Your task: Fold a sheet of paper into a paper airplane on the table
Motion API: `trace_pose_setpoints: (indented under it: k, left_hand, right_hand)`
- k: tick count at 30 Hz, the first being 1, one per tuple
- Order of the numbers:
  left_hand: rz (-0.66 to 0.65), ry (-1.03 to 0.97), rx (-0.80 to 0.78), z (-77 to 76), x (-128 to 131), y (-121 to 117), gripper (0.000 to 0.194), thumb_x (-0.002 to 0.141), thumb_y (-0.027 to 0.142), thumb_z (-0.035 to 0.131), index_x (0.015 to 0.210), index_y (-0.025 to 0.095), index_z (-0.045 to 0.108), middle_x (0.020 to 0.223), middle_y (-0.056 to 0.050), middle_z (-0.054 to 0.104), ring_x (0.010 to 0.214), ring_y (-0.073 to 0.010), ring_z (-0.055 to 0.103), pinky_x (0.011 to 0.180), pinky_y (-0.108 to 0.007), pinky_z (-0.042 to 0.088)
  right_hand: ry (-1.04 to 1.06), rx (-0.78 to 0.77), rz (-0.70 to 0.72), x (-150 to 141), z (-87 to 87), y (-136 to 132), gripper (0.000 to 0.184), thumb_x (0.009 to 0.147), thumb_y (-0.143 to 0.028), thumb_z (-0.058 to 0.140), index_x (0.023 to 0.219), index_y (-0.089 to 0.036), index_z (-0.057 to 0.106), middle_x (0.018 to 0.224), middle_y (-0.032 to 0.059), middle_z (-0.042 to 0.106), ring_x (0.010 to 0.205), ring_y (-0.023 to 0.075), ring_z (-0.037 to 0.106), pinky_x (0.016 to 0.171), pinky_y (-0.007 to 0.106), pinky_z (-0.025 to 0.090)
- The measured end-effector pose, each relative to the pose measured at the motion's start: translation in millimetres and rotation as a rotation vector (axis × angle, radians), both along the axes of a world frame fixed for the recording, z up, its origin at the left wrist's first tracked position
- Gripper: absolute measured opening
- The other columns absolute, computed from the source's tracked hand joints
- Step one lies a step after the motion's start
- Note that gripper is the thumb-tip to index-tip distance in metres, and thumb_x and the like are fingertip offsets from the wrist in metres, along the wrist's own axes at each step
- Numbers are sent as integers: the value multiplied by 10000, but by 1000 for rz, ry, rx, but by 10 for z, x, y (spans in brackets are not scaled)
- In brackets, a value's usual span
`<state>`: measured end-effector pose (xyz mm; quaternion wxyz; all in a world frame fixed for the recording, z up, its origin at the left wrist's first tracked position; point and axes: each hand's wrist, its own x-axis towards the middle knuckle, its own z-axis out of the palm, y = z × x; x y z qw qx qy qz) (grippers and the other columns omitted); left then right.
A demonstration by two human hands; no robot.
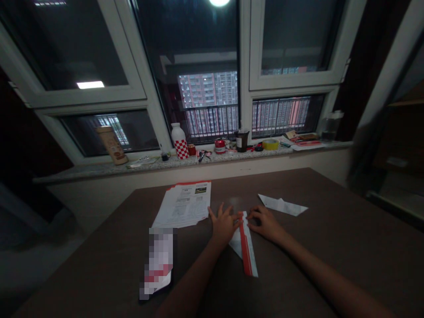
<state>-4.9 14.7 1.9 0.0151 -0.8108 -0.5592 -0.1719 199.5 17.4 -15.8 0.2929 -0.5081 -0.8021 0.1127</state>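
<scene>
A sheet of paper folded into a narrow strip (249,254), white with a red band, lies on the table in front of me, a white flap showing on its left. My left hand (223,227) rests at its upper left edge, fingers spread and one fingertip touching the red band. At the strip's upper right edge, my right hand (265,223) has curled fingers, thumb and forefinger closed at the paper. Beyond that hand lies another folded white paper (283,206), flat and pointed at its ends.
A stack of printed sheets (185,203) lies left of my hands on the brown table (109,260). Nearer me is a phone-like object (160,260), its surface blurred. Along the windowsill (149,165) stand a checked bottle (180,141), a tan tumbler (111,145), a dark cup (241,141) and yellow tape (270,144).
</scene>
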Motion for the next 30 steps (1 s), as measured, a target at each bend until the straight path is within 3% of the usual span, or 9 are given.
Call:
trace_pose_setpoints:
  k: [7, 13, 16, 22, 30]
  left_hand:
    - [6, -19, 18, -12, 8, 10, 274, 884, 544, 531, 1135, 501, 631, 1388, 35, 522, 1397, -347, 235, 1024, -737, -134]
    - [-35, -47, 74, 13, -8, -41, 294, 927, 472, 485, 1161, 385, 640, 1383, -17, 526, 1382, -333, 273, 1062, -681, -146]
    - [-28, -70, 84, 15, -14, -55, 278, 935, 442, 479, 1128, 350, 656, 1372, -18, 533, 1374, -318, 291, 1079, -665, -141]
    - [-19, -68, -10, -21, -38, -16, 233, 906, 448, 530, 1066, 388, 688, 1368, 20, 538, 1382, -322, 266, 1047, -722, -127]
    - [-39, -51, -10, -34, -42, 1, 297, 903, 466, 532, 1190, 447, 604, 1436, 23, 473, 1401, -316, 237, 1034, -735, -109]
  right_hand:
    - [20, -57, 49, 22, -27, -94, 433, 706, -342, 728, 1125, -259, 654, 1300, 89, 507, 1210, 269, 480, 1024, 409, 389]
    - [-35, -29, 75, 15, 3, -161, 345, 795, -396, 666, 1126, -298, 676, 1325, 75, 503, 1229, 258, 467, 1048, 412, 368]
    - [-90, 12, 17, -15, 42, -163, 360, 830, -433, 620, 1156, -291, 671, 1300, 82, 528, 1229, 269, 461, 1054, 424, 356]
    - [-162, 5, -160, -71, 57, -124, 447, 804, -463, 621, 1218, -293, 631, 1294, 81, 549, 1215, 303, 462, 1043, 484, 322]
    - [-157, 19, -158, -66, 39, -115, 382, 888, -434, 517, 1227, -294, 622, 1286, 74, 559, 1216, 278, 466, 1051, 466, 305]
